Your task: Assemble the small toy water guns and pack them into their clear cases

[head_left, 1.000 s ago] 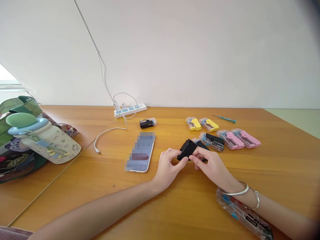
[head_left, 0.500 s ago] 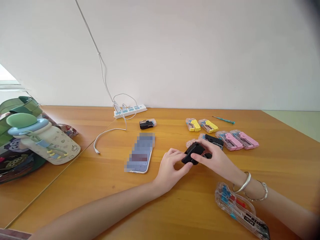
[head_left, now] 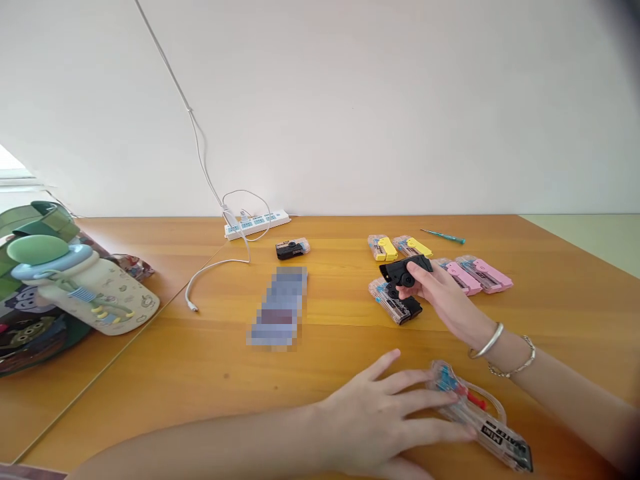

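**Two bare hands at a wooden table**

Nearest, the open left hand (head_left: 375,420) rests with spread fingers against a clear plastic toy water gun (head_left: 475,417) on the honey-brown wooden table (head_left: 200,380). Beyond it, the right hand (head_left: 443,290) closes thumb and fingers on a small black plastic gun part (head_left: 403,271), near a clear-and-black toy gun (head_left: 393,301). Farther back lie pink toy guns (head_left: 483,275) and yellow toy guns (head_left: 383,248).

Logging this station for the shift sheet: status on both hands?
Right hand gripping matte black plastic piece. Left hand open, fingertips on clear plastic toy with blue parts. Clear-cased black toy lies just below right hand.
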Demonstrator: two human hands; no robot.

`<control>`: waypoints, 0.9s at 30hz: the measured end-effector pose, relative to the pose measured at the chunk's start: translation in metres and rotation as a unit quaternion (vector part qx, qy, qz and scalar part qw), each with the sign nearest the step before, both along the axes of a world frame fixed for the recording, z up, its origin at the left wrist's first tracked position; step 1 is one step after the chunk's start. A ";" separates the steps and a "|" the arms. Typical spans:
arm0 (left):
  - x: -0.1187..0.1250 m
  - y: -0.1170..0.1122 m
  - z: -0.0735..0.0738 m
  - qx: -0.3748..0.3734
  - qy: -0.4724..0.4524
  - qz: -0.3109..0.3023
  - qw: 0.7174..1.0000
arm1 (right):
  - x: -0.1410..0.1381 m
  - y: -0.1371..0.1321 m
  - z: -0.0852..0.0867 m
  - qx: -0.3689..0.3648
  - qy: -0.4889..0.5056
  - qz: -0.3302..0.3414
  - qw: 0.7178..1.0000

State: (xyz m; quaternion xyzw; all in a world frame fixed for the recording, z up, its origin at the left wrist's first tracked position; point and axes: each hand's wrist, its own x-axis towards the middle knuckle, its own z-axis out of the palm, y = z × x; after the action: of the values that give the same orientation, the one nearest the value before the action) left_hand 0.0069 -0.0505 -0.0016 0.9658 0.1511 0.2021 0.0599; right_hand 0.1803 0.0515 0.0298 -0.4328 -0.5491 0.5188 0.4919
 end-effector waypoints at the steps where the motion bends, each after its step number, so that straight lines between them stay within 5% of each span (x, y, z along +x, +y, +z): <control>1: 0.000 0.001 -0.001 0.010 -0.004 0.008 1.000 | -0.001 -0.001 -0.001 0.007 -0.014 0.002 1.000; 7: -0.004 0.019 -0.008 0.017 -0.053 0.109 0.992 | -0.004 -0.005 0.000 0.053 -0.082 0.022 0.995; 14: -0.014 0.037 -0.005 -0.170 -0.055 0.253 0.951 | -0.002 -0.003 -0.004 0.048 -0.128 0.086 0.987; 21: -0.017 0.041 -0.001 -0.267 -0.080 0.213 0.936 | -0.005 -0.005 -0.005 0.037 -0.095 0.087 0.991; 27: -0.018 0.043 0.003 -0.448 -0.258 0.173 0.838 | -0.003 -0.004 -0.004 0.005 -0.079 0.063 0.995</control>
State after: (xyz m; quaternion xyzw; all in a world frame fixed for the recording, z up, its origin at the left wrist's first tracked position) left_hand -0.0106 -0.0075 0.0016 0.7043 0.3689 0.3616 0.4869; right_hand 0.1775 0.0472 0.0256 -0.4347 -0.6145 0.5103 0.4159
